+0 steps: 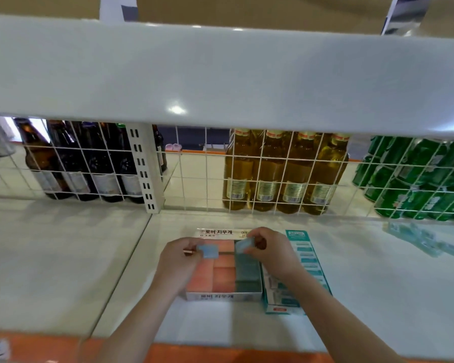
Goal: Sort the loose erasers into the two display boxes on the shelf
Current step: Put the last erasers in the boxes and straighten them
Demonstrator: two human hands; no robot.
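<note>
Two display boxes stand side by side on the white shelf. The white box (223, 296) holds rows of pink erasers (220, 279) and a right column of grey-green erasers (248, 273). The teal box (283, 306) to its right is partly hidden by my right arm. My left hand (178, 260) pinches a pale blue eraser (208, 251) above the pink rows. My right hand (270, 251) pinches a second pale blue-grey eraser (244, 244) above the far end of the grey-green column.
A white wire grid (247, 169) backs the shelf, with brown bottles (71, 163), yellow bottles (281, 174) and green cans (414, 179) behind it. An upper shelf (220, 74) overhangs. The orange front edge (194, 352) runs below my arms.
</note>
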